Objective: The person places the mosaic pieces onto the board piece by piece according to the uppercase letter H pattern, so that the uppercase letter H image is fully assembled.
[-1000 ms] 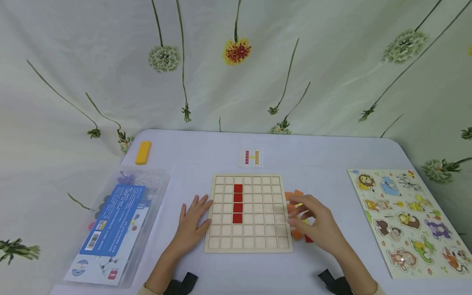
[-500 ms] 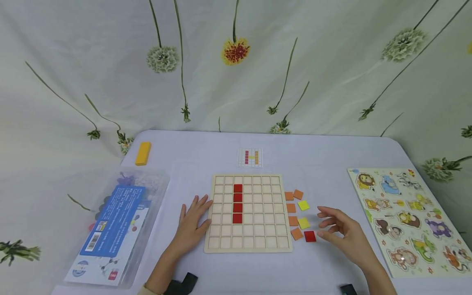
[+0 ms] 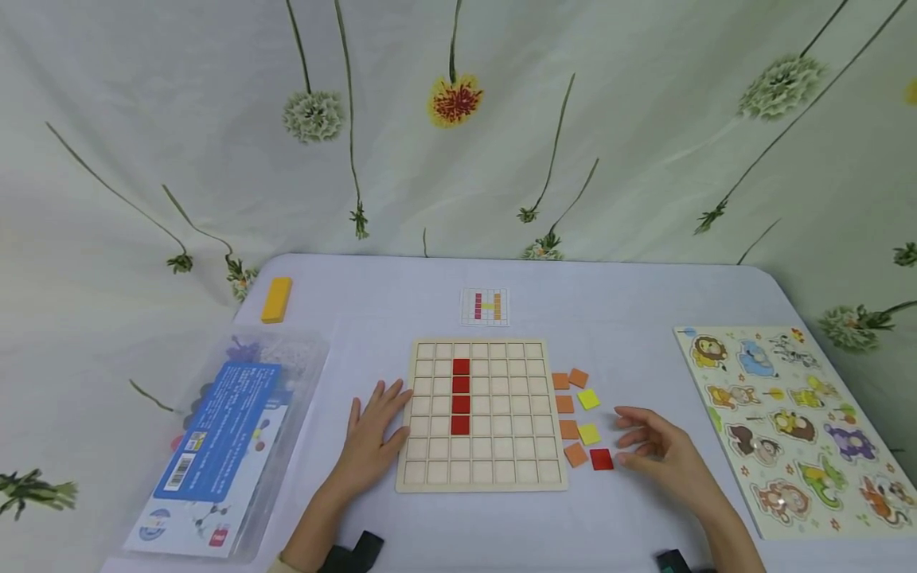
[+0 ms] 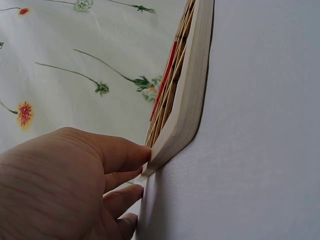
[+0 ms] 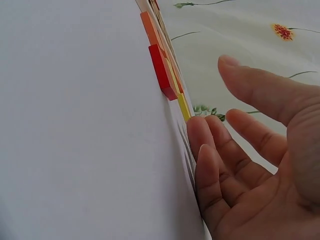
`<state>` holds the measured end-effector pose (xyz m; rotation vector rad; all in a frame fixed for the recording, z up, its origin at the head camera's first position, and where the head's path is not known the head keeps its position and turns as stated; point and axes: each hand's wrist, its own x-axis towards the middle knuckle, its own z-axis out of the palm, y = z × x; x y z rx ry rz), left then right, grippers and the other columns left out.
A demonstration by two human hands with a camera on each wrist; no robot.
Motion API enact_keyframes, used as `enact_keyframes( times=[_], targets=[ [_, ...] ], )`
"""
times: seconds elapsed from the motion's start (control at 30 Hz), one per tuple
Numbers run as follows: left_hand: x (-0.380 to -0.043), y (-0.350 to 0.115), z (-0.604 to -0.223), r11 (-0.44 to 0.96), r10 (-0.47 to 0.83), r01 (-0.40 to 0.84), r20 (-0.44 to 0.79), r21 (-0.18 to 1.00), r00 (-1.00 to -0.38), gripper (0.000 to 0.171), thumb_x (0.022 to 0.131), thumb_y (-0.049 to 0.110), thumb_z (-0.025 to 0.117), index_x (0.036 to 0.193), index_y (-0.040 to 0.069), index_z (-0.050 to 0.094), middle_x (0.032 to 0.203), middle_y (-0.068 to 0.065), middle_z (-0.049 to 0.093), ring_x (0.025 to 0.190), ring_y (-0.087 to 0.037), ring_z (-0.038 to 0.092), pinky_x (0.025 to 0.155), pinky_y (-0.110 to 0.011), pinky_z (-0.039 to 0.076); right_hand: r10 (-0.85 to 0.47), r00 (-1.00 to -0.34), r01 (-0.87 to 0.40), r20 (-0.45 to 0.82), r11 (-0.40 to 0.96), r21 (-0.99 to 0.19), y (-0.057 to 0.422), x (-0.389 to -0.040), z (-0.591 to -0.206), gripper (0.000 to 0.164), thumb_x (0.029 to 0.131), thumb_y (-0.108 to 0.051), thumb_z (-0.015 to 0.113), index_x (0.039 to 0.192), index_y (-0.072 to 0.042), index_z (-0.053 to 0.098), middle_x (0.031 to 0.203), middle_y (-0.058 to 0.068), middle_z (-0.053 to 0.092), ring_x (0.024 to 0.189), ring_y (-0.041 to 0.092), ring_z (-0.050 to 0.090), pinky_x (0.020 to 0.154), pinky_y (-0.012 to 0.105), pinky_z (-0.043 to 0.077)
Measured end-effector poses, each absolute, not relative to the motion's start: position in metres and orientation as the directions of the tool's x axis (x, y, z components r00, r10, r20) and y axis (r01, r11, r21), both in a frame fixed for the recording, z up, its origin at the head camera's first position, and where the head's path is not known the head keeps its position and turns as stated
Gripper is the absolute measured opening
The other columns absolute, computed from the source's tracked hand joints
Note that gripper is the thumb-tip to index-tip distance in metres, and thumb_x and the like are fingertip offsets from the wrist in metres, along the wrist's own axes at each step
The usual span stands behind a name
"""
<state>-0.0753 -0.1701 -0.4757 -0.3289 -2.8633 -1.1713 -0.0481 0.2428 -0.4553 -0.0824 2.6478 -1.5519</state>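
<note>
A pale wooden grid board (image 3: pixel 501 450) lies mid-table, with several red tiles (image 3: pixel 461 405) in one column of its cells. My left hand (image 3: pixel 374 434) rests at the board's left edge with fingers spread; in the left wrist view, fingertips of the left hand (image 4: pixel 75 182) touch the edge. To the right of the board lie several orange tiles (image 3: pixel 565 404), two yellow tiles (image 3: pixel 589 434) and a loose red tile (image 3: pixel 601 459). Just right of that red tile, my right hand (image 3: pixel 662 454) is loosely bent and holds nothing. The right wrist view shows the loose red tile (image 5: pixel 162 72) beyond the fingers.
A pattern card (image 3: pixel 485 307) lies behind the board. On the left are a clear plastic case (image 3: pixel 301 374) with a blue label and a yellow block (image 3: pixel 276 300). An animal puzzle board (image 3: pixel 788 430) occupies the right side.
My right hand has drawn back rightward from above the loose tiles, uncovering them, and then stayed nearly still. My left hand keeps its place at the board's edge.
</note>
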Motion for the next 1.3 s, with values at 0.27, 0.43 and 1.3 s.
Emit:
enact_keyframes(
  times=[0.27, 0.43, 1.3],
  targets=[
    [-0.075, -0.170, -0.474, 0.698, 0.185, 0.207, 0.107, 0.685, -0.977, 0.052, 0.091, 0.006, 0.059, 0.142, 0.003, 0.049, 0.154, -0.021, 0.037, 0.148, -0.044, 0.016, 0.114, -0.066, -0.004, -0.108, -0.991, 0.004, -0.073, 0.535, -0.845, 0.246, -0.049, -0.463, 0.057, 0.075, -0.012, 0.082, 0.127, -0.006, 0.060, 0.108, 0.009, 0.067, 0.085, 0.006, 0.060, 0.074, 0.020, 0.049],
    [-0.074, -0.169, -0.473, 0.698, 0.182, 0.205, 0.107, 0.687, -0.977, 0.052, 0.090, 0.006, 0.059, 0.141, 0.002, 0.049, 0.154, -0.021, 0.037, 0.148, -0.045, 0.017, 0.114, -0.067, -0.004, -0.106, -0.992, 0.002, -0.075, 0.565, -0.825, 0.246, -0.048, -0.464, 0.055, 0.074, -0.018, 0.084, 0.124, -0.008, 0.063, 0.108, 0.006, 0.068, 0.085, 0.005, 0.058, 0.074, 0.020, 0.049],
    [-0.077, -0.170, -0.476, 0.689, 0.178, 0.192, 0.094, 0.699, -0.980, 0.053, 0.090, 0.005, 0.059, 0.142, 0.003, 0.049, 0.154, -0.020, 0.037, 0.148, -0.043, 0.017, 0.114, -0.065, -0.005, -0.184, -0.981, -0.172, 0.061, 0.673, -0.719, 0.241, -0.047, -0.468, 0.031, 0.069, -0.005, 0.085, 0.093, -0.021, 0.074, 0.086, -0.009, 0.058, 0.075, 0.003, 0.050, 0.065, 0.018, 0.045]
  ],
)
